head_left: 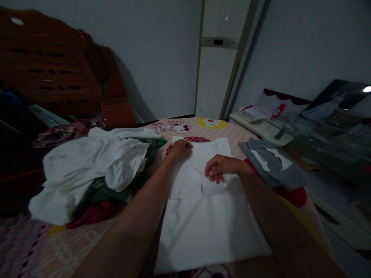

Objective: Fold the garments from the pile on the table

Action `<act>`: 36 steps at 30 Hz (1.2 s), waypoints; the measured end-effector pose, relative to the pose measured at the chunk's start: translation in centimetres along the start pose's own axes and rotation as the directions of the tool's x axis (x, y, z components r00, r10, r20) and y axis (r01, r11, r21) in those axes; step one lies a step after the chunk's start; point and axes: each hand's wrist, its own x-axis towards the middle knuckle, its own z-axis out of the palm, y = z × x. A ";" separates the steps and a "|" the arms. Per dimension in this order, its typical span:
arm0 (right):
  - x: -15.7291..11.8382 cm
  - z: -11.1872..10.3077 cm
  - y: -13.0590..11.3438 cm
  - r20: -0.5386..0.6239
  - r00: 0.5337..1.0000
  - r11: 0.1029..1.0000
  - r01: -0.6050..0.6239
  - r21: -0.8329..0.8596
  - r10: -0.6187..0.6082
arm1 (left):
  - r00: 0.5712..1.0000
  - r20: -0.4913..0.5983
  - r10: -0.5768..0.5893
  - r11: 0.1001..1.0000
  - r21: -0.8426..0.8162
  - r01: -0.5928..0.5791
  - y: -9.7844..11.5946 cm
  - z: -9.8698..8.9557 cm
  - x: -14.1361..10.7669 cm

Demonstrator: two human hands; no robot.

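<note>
A white garment (203, 220) lies flat and partly folded on the patterned bed cover (72, 247) in front of me. My left hand (180, 148) rests on its far left corner, fingers curled on the cloth. My right hand (220, 168) presses on a folded flap near the garment's middle, fingertips pinching the fabric edge. Both forearms reach out over the garment.
A heap of white and coloured clothes (92, 166) lies at the left. A folded grey garment (269, 162) sits on red cloth at the right. Books and papers (257, 116) and a glass-topped surface (327, 143) are far right. A wooden headboard (58, 69) stands back left.
</note>
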 end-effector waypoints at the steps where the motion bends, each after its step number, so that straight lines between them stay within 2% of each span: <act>1: 0.1 0.1 0.0 0.020 1.000 1.000 -0.024 0.001 0.024 | 1.000 -0.003 -0.002 1.000 -0.001 0.002 0.0 0.0 0.0; 4: 0.0 0.3 0.0 0.029 0.999 0.999 -0.039 0.011 0.038 | 1.000 0.000 -0.004 1.000 -0.004 0.004 0.1 0.0 0.0; 9: -0.8 -0.5 -0.1 -0.067 0.997 0.997 0.048 0.056 -0.044 | 1.000 0.010 -0.007 0.999 0.046 0.006 0.3 -0.1 -0.1; 15: -0.1 -0.6 0.4 -0.050 0.997 0.998 -0.059 -0.035 0.057 | 1.000 0.016 0.000 0.998 0.062 -0.001 0.1 -0.1 0.1; 19: -0.8 -1.0 -0.1 -0.070 0.997 0.999 -0.027 -0.024 0.026 | 1.000 0.016 -0.012 1.000 0.000 0.012 -0.1 -0.2 0.1; 23: -2.7 -2.0 -1.4 -0.214 0.975 0.997 0.051 -0.051 -0.061 | 1.000 0.020 -0.020 0.993 -0.114 0.022 0.1 -0.7 0.1; 25: -3.4 -2.2 -1.9 -0.248 0.966 0.995 0.053 -0.089 -0.074 | 1.000 0.021 0.003 0.981 -0.193 0.001 0.5 -0.9 0.0; 28: -3.6 -2.1 -2.1 -0.200 0.979 0.988 -0.057 -0.147 0.027 | 0.990 0.111 0.085 0.935 -0.352 -0.041 1.2 -1.0 -0.1; 31: -2.5 -1.2 -1.8 -0.137 0.979 0.966 -0.177 -0.190 0.153 | 0.940 0.278 0.197 0.876 -0.481 -0.042 1.3 -0.6 -0.2; 33: -1.6 -0.6 -1.5 -0.125 0.971 0.948 -0.228 -0.222 0.204 | 0.903 0.364 0.228 0.868 -0.497 -0.019 1.1 -0.2 -0.1; 36: -1.0 -0.4 -1.2 -0.141 0.968 0.947 -0.234 -0.221 0.206 | 0.875 0.416 0.247 0.879 -0.477 -0.021 1.5 -0.2 -0.2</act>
